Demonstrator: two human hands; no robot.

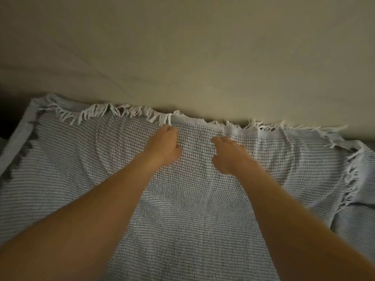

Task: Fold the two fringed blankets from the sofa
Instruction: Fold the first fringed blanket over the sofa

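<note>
Both forearms fill the bottom of my view, reaching forward over the fringed blanket (182, 199), which lies spread flat on the sofa seat with its far fringe (121, 113) against the beige sofa back (203, 57). My left hand (165, 146) is curled into a loose fist, knuckles resting on the weave; I cannot tell whether it pinches any cloth. My right hand (229, 155) is relaxed with its fingers extended, lying on the cloth and gripping nothing. A second layer (361, 199) shows at the right, its fringe rumpled. My worry: smoothing from the middle could drag that loose right side and skew the edges, so the next fold lands crooked.
</note>
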